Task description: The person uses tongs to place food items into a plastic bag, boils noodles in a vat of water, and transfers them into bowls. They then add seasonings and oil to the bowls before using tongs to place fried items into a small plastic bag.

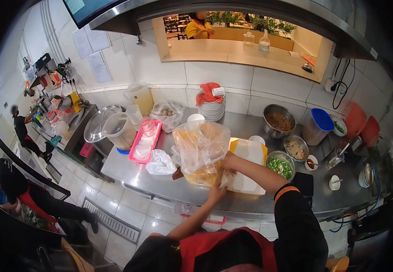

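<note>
Yeah, pinching the right edge of a clear plastic bag point(201, 147) with a curled-in left hand point(216, 192); touching the same side with the right hand point(227, 164), hiding its fingertips, so no telling how closed. Holding the bag over the steel counter point(123, 167), left of a flat white thing point(247, 174). Facing chopped greens point(279, 168) in a bowl point(291, 160), then stacked plates point(211, 110), then someone in yellow point(198, 31) beyond the hatch point(196, 51).

Wearer's two hands point(218, 192); three filled metal bowls point(279, 134); one bell point(307, 68)
</note>
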`<state>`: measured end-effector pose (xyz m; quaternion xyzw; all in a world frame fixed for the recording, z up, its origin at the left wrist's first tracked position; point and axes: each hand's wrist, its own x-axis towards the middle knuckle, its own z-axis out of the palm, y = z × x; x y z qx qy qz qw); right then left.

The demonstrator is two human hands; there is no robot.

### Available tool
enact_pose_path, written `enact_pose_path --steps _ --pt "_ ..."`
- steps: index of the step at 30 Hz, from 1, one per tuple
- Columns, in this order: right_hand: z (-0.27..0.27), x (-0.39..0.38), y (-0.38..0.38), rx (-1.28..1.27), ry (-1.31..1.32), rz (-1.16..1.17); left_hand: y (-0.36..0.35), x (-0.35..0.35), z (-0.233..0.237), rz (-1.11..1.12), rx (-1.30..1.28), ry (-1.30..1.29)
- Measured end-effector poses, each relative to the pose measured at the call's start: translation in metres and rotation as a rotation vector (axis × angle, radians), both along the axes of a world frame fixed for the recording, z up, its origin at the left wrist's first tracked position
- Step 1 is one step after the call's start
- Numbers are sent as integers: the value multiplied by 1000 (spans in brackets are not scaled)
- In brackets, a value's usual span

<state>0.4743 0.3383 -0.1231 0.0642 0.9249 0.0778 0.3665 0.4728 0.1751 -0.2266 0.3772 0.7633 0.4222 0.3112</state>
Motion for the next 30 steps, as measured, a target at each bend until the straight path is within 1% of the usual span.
enact_pose_path --steps 1,4,7,10,13,14,15,17,19,22,25,27,28,30 --pt "-1 -3 0 -6 -19 -23 0 1 3 -8 -19 4" --pt "-6 -9 4 -39 -32 -89 -4 5 -14 -23 126 -124" --pt "-11 -9 8 -78 -23 -147 -4 17 -37 60 306 -580" --pt "-16 -9 9 -101 -22 -180 -15 16 0 121 156 -1004" --pt "-19 -12 9 -104 -33 -199 -17 7 2 4 112 -1155" --pt "-16 -13 9 -101 -26 -198 -13 6 -23 -87 205 -1003" --pt "-15 -14 9 -101 -23 -196 -8 5 -69 -175 295 -849" --pt "-14 -13 11 -96 -10 -191 -10 5 -79 -163 294 -885" --pt "-13 -12 12 -92 6 -188 -19 8 -20 46 103 -1256" --pt "-12 -14 15 -85 25 -184 -20 5 -4 70 116 -1418" --pt "-9 -23 16 -65 44 -179 -15 4 -24 128 170 -1385" --pt "-10 -25 18 -62 68 -176 -12 0 -57 107 199 -1435" --pt "-11 -24 19 -59 81 -181 -16 1 -53 135 146 -1422" --pt "-12 -20 21 -60 122 -194 -22 -2 -30 170 45 -1388"
